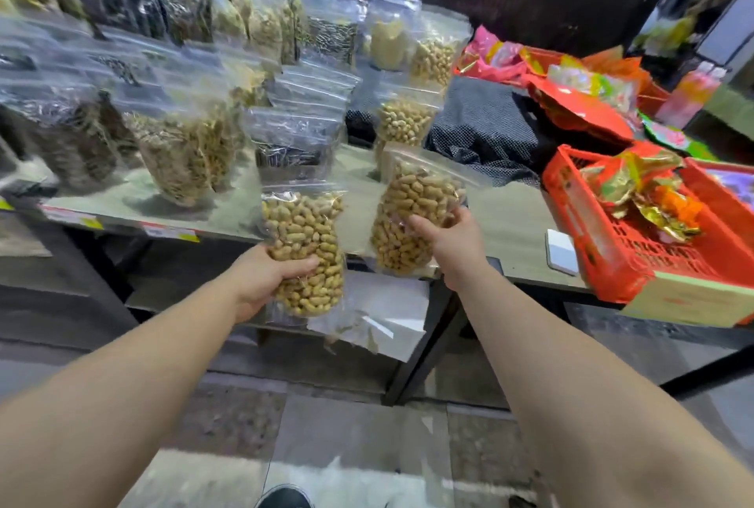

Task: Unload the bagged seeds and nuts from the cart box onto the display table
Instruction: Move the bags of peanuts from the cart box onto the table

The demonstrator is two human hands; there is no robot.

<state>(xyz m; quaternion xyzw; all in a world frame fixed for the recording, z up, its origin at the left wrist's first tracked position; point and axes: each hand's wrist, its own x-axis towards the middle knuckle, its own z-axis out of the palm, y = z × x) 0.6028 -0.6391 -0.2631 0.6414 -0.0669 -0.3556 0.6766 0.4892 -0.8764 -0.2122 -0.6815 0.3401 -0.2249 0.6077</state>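
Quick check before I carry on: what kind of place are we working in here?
Most likely a shop or market stall selling dry goods. The display table carries rows of clear bagged seeds and nuts, price tags line its front edge, and a red crate holds bright foil packets.

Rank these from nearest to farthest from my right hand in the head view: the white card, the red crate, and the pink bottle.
From the right hand:
1. White card, just to its right near the table's front edge.
2. Red crate, farther right, beyond the card.
3. Pink bottle, far back right.
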